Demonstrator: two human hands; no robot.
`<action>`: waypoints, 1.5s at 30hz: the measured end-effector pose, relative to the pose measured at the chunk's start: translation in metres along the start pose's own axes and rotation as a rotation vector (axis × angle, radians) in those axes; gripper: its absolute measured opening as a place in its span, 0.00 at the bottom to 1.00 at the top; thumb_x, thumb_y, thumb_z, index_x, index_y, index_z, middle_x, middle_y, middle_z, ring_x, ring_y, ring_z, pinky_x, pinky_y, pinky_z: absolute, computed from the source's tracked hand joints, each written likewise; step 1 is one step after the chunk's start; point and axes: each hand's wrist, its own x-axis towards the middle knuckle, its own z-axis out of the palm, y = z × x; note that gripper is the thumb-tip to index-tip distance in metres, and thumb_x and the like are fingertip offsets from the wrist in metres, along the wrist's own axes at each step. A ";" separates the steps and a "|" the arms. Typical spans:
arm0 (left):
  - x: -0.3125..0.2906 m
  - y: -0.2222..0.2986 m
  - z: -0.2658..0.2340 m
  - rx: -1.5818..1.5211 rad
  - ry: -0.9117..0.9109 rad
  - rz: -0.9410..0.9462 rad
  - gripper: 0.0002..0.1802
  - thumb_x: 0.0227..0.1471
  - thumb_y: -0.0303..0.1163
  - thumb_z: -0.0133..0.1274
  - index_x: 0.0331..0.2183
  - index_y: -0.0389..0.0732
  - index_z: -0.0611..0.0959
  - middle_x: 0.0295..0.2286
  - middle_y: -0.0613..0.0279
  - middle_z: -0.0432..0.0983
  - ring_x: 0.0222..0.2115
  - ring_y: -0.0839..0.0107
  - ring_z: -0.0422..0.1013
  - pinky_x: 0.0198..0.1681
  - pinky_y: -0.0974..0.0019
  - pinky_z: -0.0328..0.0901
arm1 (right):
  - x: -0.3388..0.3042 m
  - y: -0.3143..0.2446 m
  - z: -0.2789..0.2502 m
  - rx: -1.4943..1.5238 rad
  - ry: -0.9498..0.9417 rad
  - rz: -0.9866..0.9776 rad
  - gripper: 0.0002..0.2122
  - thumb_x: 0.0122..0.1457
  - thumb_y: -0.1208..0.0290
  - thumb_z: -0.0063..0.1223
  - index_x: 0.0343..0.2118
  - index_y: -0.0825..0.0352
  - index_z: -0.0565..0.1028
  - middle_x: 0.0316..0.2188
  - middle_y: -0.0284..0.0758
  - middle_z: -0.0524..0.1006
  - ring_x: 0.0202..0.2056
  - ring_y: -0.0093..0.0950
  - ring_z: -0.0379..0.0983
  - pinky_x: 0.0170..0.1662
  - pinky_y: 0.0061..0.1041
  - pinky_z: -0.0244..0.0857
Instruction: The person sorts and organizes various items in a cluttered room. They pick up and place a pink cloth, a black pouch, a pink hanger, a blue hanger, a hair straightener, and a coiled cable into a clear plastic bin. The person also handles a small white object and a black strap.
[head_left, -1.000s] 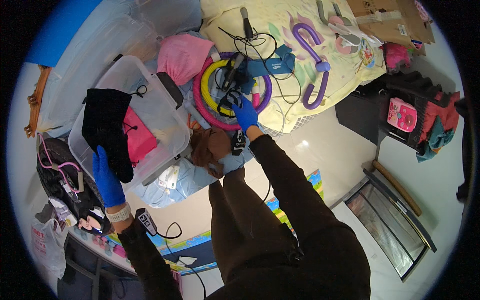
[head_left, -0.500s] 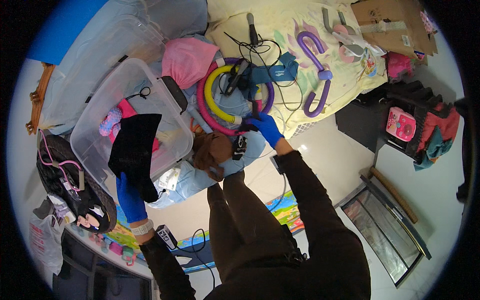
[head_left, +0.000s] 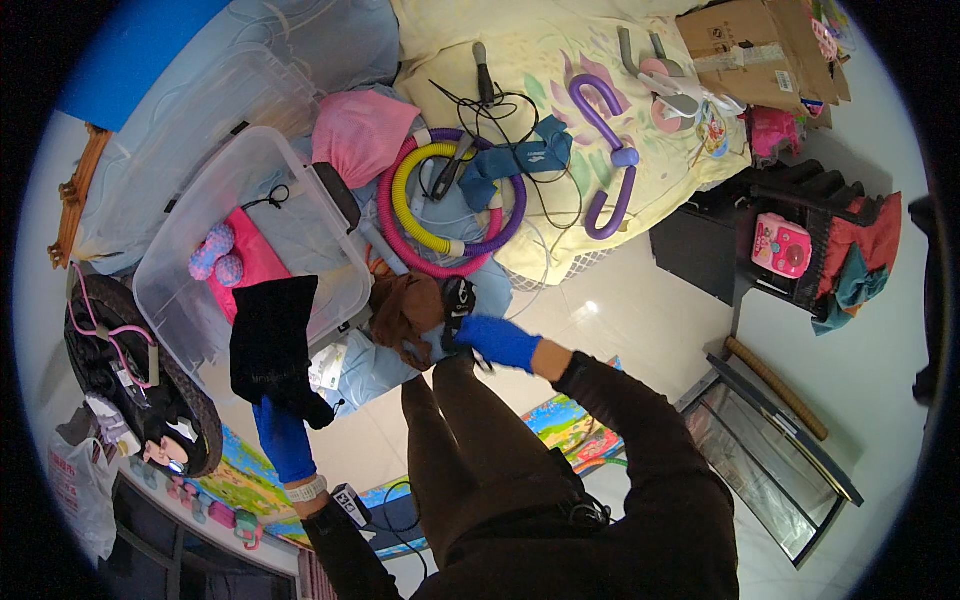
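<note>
Black garment (head_left: 272,345) hangs long-axis down from closed left-hand fingers (head_left: 283,440), over clear bin's (head_left: 190,300) near rim | right hand (head_left: 497,341) grips small black device (head_left: 458,302), beside brown cloth (head_left: 405,315)

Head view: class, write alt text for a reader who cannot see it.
A person's blue-gloved left hand lifts a black garment beside a clear plastic bin, while the gloved right hand grips a small black device near a cluttered bed.

A hoop ring (head_left: 450,205) lies right of the plastic bin (head_left: 190,250), behind both hands.
</note>
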 end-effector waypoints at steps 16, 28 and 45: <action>0.037 0.024 0.036 -0.044 -0.194 0.086 0.25 0.60 0.34 0.34 0.56 0.33 0.58 0.55 0.54 0.56 0.56 0.64 0.54 0.60 0.58 0.47 | 0.128 0.117 -0.111 -0.174 0.652 0.488 0.14 0.44 0.61 0.56 0.32 0.64 0.73 0.33 0.44 0.74 0.36 0.44 0.71 0.38 0.36 0.65; -0.067 0.056 0.172 0.725 -0.527 0.393 0.42 0.43 0.31 0.57 0.57 0.37 0.56 0.58 0.48 0.45 0.59 0.58 0.44 0.60 0.59 0.43 | -0.060 -0.153 -0.086 1.123 0.199 0.106 0.17 0.48 0.75 0.55 0.43 0.68 0.69 0.36 0.27 0.70 0.39 0.18 0.63 0.45 0.21 0.60; -0.159 0.011 0.021 0.969 -0.576 0.310 0.13 0.47 0.29 0.53 0.38 0.39 0.79 0.33 0.55 0.78 0.34 0.66 0.74 0.37 0.67 0.66 | -0.213 -0.309 -0.079 1.347 1.022 -0.146 0.21 0.48 0.66 0.49 0.48 0.65 0.69 0.38 0.34 0.74 0.40 0.26 0.69 0.43 0.25 0.65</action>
